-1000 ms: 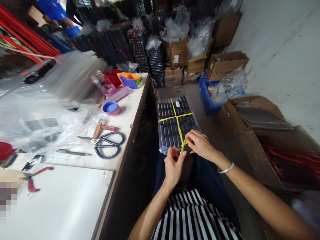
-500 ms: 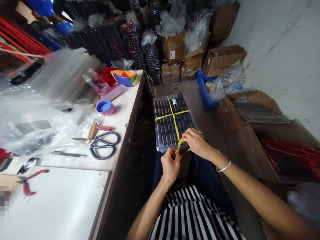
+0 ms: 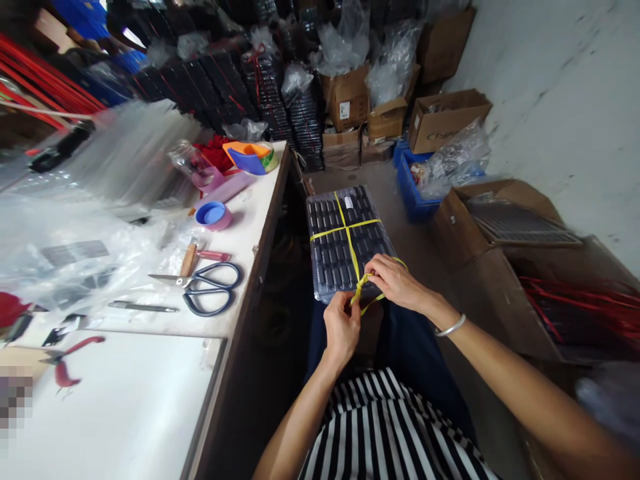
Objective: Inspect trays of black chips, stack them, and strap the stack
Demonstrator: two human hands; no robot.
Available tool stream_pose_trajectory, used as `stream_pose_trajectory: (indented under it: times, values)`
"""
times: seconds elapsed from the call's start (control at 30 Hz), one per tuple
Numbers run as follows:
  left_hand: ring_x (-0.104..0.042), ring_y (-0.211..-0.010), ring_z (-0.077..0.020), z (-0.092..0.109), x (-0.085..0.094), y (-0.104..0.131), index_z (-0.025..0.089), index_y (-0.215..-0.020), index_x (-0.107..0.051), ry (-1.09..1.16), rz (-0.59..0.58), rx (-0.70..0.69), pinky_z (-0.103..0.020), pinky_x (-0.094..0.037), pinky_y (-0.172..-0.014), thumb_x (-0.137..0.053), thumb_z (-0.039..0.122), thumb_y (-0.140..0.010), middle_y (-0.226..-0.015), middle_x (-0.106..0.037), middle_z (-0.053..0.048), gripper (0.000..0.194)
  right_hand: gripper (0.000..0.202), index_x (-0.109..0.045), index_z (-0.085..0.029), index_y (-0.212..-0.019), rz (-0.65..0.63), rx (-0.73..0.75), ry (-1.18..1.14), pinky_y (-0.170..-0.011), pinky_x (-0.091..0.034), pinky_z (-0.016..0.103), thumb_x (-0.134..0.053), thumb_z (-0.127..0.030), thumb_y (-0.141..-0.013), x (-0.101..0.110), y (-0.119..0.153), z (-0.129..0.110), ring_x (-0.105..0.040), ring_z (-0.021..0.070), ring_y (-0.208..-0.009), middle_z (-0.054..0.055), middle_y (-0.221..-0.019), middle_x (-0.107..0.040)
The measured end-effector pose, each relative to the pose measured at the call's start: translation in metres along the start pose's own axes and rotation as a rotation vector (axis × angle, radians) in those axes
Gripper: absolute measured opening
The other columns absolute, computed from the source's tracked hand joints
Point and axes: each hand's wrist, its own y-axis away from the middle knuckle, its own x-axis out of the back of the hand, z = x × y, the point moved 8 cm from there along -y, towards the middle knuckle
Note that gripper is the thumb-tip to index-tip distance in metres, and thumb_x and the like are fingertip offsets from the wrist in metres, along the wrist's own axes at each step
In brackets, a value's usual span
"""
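Note:
A stack of plastic trays filled with rows of small black parts rests on my lap. Yellow strapping ribbon crosses over its top and is knotted near the front edge. My left hand pinches the ribbon just below the knot. On the other side of the knot, my right hand has its fingers closed on another length of the ribbon, whose loose part loops around that hand. A small white label sits near the far edge of the top tray.
On the worktable at left lie scissors, red-handled pliers, a pen-like tool, a roll of tape and plastic bags. Cartons and a blue crate stand on the floor, with tray stacks behind.
My right hand has shifted very slightly with the ribbon still pinched. My left hand stays by the knot. The view has moved a little, and the trays have hardly moved.

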Motion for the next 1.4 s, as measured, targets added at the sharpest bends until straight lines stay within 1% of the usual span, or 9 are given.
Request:
stream_pose_trajectory:
  times: [0.17, 0.33, 0.43, 0.63, 0.8, 1.0, 1.23, 1.33, 1.4]
  values:
    - [-0.037, -0.060, -0.0096, -0.007, 0.009, -0.001, 0.016, -0.071, -0.059, 0.142, 0.039, 0.031, -0.022, -0.032, -0.057, -0.058, 0.035, -0.081, -0.064, -0.039, 0.004, 0.021, 0.013, -0.048, -0.020, -0.082, 0.014, -0.009, 0.039, -0.072, -0.041, 0.030, -0.044, -0.009, -0.086, -0.001, -0.003, -0.003, -0.050, 0.0188, -0.078, 0.005, -0.083, -0.053]
    - [-0.028, -0.050, -0.0075, -0.018, -0.004, 0.006, 0.017, -0.065, -0.046, 0.251, -0.175, 0.106, -0.021, -0.028, -0.048, -0.047, 0.048, -0.086, -0.059, -0.033, 0.005, 0.037, 0.014, -0.050, -0.019, -0.082, 0.056, -0.011, 0.099, -0.076, -0.041, 0.032, -0.042, -0.008, -0.086, -0.003, -0.002, -0.002, -0.050, 0.0196, -0.081, 0.005, -0.083, -0.052]
    - [-0.026, -0.049, -0.0073, -0.024, -0.009, 0.007, 0.018, -0.061, -0.040, 0.225, -0.218, 0.117, -0.021, -0.026, -0.047, -0.041, 0.050, -0.089, -0.056, -0.031, 0.006, 0.043, 0.014, -0.051, -0.018, -0.084, 0.028, 0.041, 0.119, -0.076, -0.042, 0.029, -0.044, -0.007, -0.085, -0.002, -0.001, -0.004, -0.050, 0.0180, -0.082, 0.005, -0.085, -0.052]
    - [-0.036, -0.061, -0.0099, -0.018, -0.010, 0.007, 0.017, -0.061, -0.041, 0.051, -0.193, -0.037, -0.023, -0.031, -0.057, -0.043, 0.040, -0.091, -0.064, -0.039, 0.002, 0.038, 0.016, -0.054, -0.017, -0.082, 0.035, 0.065, 0.257, -0.075, -0.042, 0.031, -0.041, -0.006, -0.085, -0.004, -0.005, -0.007, -0.050, 0.0211, -0.081, 0.008, -0.084, -0.055]
    - [-0.034, -0.056, -0.0097, -0.008, -0.017, 0.006, 0.018, -0.056, -0.035, -0.113, -0.193, -0.223, -0.025, -0.027, -0.054, -0.043, 0.026, -0.089, -0.061, -0.034, 0.003, 0.035, 0.019, -0.056, -0.015, -0.084, 0.089, 0.023, 0.361, -0.067, -0.039, 0.031, -0.038, -0.009, -0.086, -0.014, -0.011, -0.005, -0.052, 0.0226, -0.074, 0.009, -0.077, -0.058]
    - [-0.033, -0.054, -0.0100, -0.020, -0.031, 0.002, 0.018, -0.055, -0.038, -0.244, -0.176, -0.351, -0.026, -0.026, -0.053, -0.043, 0.016, -0.084, -0.060, -0.034, 0.002, 0.029, 0.017, -0.055, -0.015, -0.085, 0.118, -0.109, 0.351, -0.060, -0.037, 0.027, -0.039, -0.010, -0.083, -0.017, -0.020, 0.011, -0.058, 0.0183, -0.066, 0.007, -0.072, -0.063]
    - [-0.039, -0.059, -0.0132, -0.035, -0.045, 0.006, 0.019, -0.059, -0.043, -0.276, -0.216, -0.363, -0.028, -0.032, -0.057, -0.039, 0.018, -0.087, -0.063, -0.040, -0.001, 0.028, 0.019, -0.057, -0.015, -0.091, 0.021, -0.283, 0.259, -0.058, -0.036, 0.026, -0.039, -0.017, -0.083, -0.020, -0.020, 0.022, -0.061, 0.0190, -0.065, 0.007, -0.071, -0.065]
    - [-0.044, -0.062, -0.0140, -0.022, -0.035, 0.010, 0.019, -0.060, -0.046, -0.295, -0.222, -0.391, -0.027, -0.036, -0.058, -0.038, 0.018, -0.087, -0.065, -0.046, -0.002, 0.028, 0.024, -0.058, -0.015, -0.094, -0.032, -0.235, 0.179, -0.052, -0.038, 0.026, -0.037, -0.018, -0.082, -0.003, -0.019, 0.011, -0.060, 0.0179, -0.057, 0.004, -0.064, -0.064]
    - [-0.048, -0.061, -0.0117, -0.012, -0.024, 0.011, 0.018, -0.062, -0.049, -0.296, -0.229, -0.403, -0.024, -0.038, -0.056, -0.041, 0.020, -0.089, -0.067, -0.051, -0.002, 0.028, 0.020, -0.060, -0.019, -0.093, -0.140, -0.106, 0.100, -0.049, -0.041, 0.023, -0.045, -0.023, -0.081, 0.009, -0.028, -0.002, -0.057, 0.0143, -0.049, -0.002, -0.057, -0.060]
